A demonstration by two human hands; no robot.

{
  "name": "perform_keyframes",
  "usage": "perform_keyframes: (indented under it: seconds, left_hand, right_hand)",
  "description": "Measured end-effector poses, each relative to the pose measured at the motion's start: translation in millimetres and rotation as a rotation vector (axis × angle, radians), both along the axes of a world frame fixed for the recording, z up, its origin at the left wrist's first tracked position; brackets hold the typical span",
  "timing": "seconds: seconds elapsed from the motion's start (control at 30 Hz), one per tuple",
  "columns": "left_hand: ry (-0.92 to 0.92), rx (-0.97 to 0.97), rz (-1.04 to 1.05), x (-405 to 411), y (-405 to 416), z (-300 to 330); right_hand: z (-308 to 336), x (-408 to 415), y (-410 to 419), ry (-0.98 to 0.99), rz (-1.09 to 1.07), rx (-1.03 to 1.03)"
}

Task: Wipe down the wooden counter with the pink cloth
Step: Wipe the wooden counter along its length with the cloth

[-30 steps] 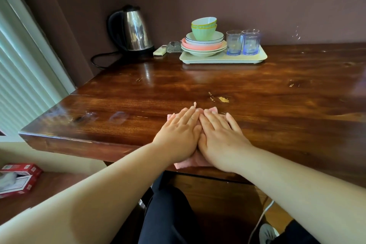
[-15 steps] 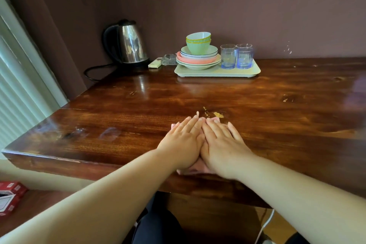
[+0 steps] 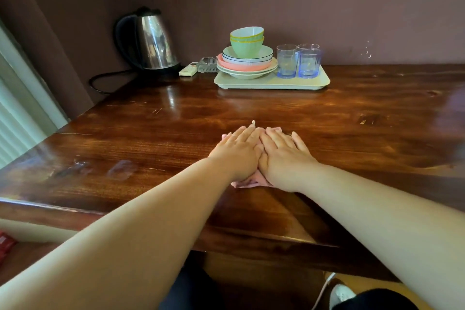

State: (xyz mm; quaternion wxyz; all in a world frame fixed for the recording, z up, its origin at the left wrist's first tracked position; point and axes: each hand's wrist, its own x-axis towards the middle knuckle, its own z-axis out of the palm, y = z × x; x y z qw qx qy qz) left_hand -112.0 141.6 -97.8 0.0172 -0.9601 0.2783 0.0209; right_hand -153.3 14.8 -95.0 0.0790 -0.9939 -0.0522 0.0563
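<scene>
At the middle of the wooden counter (image 3: 327, 133), well in from its near edge: one pink cloth (image 3: 247, 182), folded flat, almost wholly covered by my two hands. Left hand (image 3: 237, 152) and right hand (image 3: 284, 155) lie side by side, touching, fingers straight and palms pressing down; neither grasps the cloth, they push it. Change noted: a second ago the cloth sat at the near edge of the counter; it now lies farther in, toward the tray (image 3: 319, 83), and the small pale scuffs then just ahead of my fingertips are now hidden beneath them. Judgement: a forward stroke is under way, one lane partly wiped. Left of me, dull smudges (image 3: 120, 170) remain untouched. At the back: kettle (image 3: 153, 40), stacked bowls (image 3: 246, 41), two glasses (image 3: 299, 61), well apart from my hands.
</scene>
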Motion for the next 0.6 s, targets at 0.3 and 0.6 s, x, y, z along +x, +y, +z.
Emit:
perform_keyframes:
  seconds: [0.3,0.6]
  left_hand:
    - [-0.119,-0.038,-0.136,12.6,-8.2,-13.8]
    - [-0.13,0.033,-0.205,28.9,-23.0,-18.6]
  right_hand:
    - [-10.4,2.7,-22.4,-0.039,0.022,0.035]
    - [-9.7,7.9,-35.5,-0.045,-0.002,0.011]
